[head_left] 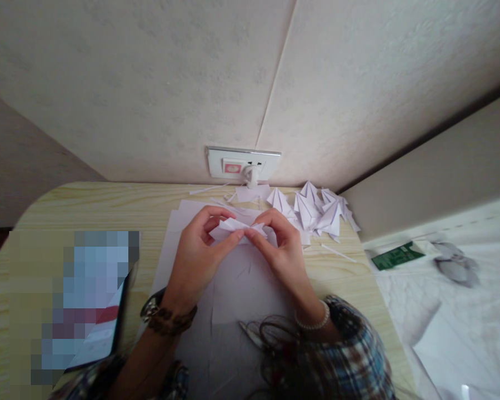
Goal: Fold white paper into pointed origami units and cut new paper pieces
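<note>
Between both hands I hold a small folded white paper piece [233,225], pinched over a stack of white sheets. My left hand [202,247] grips its left side with thumb and fingers. My right hand [281,244] pinches the right side, its thumb meeting the left thumb at the near edge. Under my hands lie the white paper sheets [237,294]. Several folded paper shapes with pointed tips [310,208] sit in a pile beyond my right hand. A pair of scissors [252,336] lies near my right wrist, partly hidden by the dark sleeve area.
A tablet or phone [104,328], partly blurred out, lies on the wooden table [150,208] at left. A wall socket [244,162] with a plug is behind. Paper strips [337,253] are scattered about. A green and white box [400,255] lies beyond the table's right edge.
</note>
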{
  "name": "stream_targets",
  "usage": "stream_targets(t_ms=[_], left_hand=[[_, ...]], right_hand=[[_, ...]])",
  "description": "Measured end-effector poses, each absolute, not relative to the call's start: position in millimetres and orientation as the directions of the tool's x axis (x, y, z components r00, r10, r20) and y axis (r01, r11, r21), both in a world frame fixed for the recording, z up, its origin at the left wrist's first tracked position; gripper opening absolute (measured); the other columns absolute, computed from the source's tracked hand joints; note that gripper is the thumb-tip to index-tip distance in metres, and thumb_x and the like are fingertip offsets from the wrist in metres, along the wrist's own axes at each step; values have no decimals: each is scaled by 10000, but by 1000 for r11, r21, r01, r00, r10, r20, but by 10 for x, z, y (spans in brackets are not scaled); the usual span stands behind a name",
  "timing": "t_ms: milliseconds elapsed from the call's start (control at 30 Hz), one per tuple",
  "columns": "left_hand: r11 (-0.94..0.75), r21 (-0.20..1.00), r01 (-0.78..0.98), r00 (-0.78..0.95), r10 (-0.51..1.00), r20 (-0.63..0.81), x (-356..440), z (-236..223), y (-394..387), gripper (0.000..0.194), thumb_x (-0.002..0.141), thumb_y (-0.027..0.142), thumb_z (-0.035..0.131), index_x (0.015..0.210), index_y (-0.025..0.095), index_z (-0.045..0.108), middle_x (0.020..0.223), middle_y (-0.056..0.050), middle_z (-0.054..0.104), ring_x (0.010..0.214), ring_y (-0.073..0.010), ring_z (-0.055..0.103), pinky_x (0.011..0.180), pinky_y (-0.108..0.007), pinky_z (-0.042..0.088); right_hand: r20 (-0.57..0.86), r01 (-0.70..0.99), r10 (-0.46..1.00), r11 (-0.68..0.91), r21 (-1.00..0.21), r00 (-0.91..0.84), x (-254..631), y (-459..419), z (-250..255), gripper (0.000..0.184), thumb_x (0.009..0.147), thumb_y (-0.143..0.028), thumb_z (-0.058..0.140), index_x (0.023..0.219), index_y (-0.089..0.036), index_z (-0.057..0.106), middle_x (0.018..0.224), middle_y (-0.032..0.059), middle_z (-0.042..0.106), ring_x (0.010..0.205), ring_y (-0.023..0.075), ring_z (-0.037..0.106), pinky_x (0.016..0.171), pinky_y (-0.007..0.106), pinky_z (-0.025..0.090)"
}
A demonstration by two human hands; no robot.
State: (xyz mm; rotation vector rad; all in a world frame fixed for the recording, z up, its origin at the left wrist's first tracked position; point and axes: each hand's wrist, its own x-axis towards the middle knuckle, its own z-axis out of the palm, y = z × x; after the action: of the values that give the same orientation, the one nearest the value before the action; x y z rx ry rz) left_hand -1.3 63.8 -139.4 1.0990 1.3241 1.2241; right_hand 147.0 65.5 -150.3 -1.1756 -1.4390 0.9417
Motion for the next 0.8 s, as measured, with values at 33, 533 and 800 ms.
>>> stream_targets(t_ms=[33, 533, 800], left_hand=[[84, 996, -8, -100, 991, -85, -11, -1394, 638, 223, 682, 262, 788, 836, 241, 628, 840, 19, 691, 834, -204, 671, 696, -296, 486], [134, 990, -45, -48, 990, -136, -8, -1374, 631, 221, 665, 256, 772, 817, 237, 612, 777, 26, 671, 767, -193, 654, 647, -281, 468], [163, 982, -92, -46, 985, -168, 8, -1358, 626, 249, 648, 272, 785, 817, 229, 608, 789, 28, 663, 752, -182, 638, 635, -271, 467]], right_hand=[[220, 186, 975, 219, -958, -13, 1474, 652, -1502, 169, 822, -219, 706, 695, -231, 595, 743, -23, 593, 756, 161, 570, 735, 304, 447], [224, 167, 974, 224, -960, -16, 1511, 654, -1496, 225, 837, -245, 690, 642, -228, 581, 669, -36, 544, 685, 149, 516, 680, 300, 415], [225, 147, 974, 225, -963, -20, 1523, 670, -1511, 221, 859, -258, 655, 644, -228, 615, 672, -24, 578, 691, 158, 541, 678, 306, 432]])
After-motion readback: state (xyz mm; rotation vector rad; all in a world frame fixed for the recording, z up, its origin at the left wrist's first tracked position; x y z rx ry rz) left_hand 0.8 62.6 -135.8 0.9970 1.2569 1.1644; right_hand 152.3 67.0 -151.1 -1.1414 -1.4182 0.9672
